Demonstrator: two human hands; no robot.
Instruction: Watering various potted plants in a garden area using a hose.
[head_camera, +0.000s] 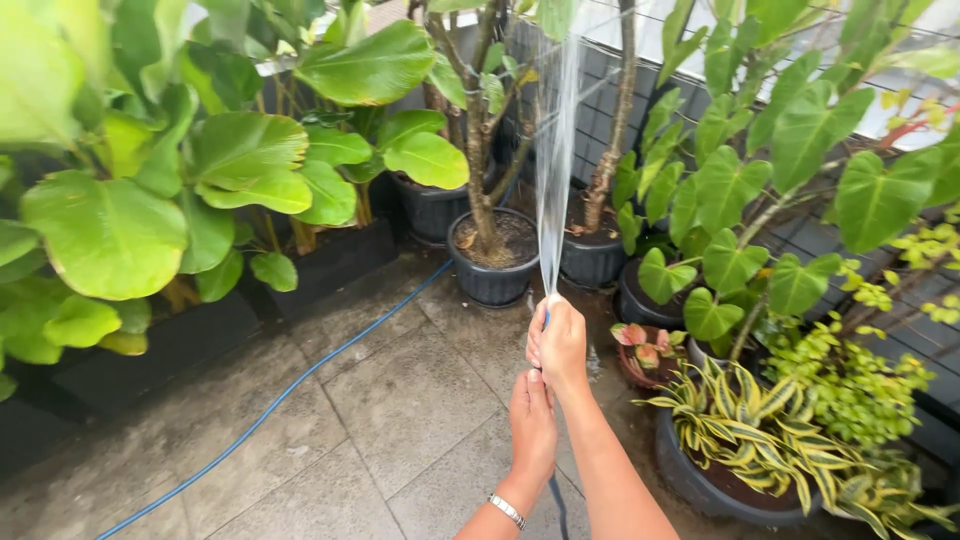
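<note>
Floor: wet grey stone paving (400, 400), potted plants all around me.
Left hand (532, 425): nearest, silver bracelet (507, 510) at my wrist, closed on the thin blue rubber hose (270, 405).
Right hand (560, 345): just ahead, clenched over the hose end.
Water: fan-shaped spray (555, 160) rising from my fist.
Beyond: round dark plastic pot (492, 260) holding a thin trunk.

Two hands: right hand (560, 345), left hand (532, 425). One blue hose (300, 378). One water jet (556, 150) above the fingers (538, 345). One wrist bracelet (507, 510). Four dark pots (492, 280) beyond the fingers.
</note>
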